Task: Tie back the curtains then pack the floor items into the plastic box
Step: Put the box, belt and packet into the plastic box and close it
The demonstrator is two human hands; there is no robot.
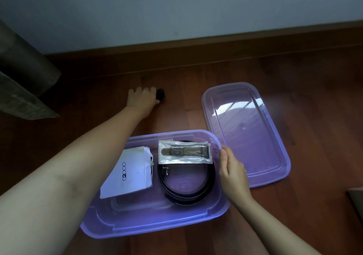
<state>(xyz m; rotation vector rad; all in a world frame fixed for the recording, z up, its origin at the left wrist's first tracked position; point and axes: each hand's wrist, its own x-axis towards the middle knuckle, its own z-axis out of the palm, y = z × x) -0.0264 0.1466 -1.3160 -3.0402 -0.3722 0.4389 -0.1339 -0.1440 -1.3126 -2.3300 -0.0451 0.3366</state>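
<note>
Nearest the camera, the left forearm stretches out over the plastic box (155,225) toward the far floor, where the left hand (142,99) lies with its fingers curled beside a small dark object (160,93); whether they have closed on it I cannot tell. Inside the box lie a white packet (127,176), a coiled belt (186,182) and a bagged watch strap (185,152). The right hand (232,171) rests loosely on the box's right rim, holding nothing. The lid (245,133) lies on the floor just beyond. Best to pinch the object firmly, lift it clear, and lower it into the box's bare near corner while the right hand steadies the box
</note>
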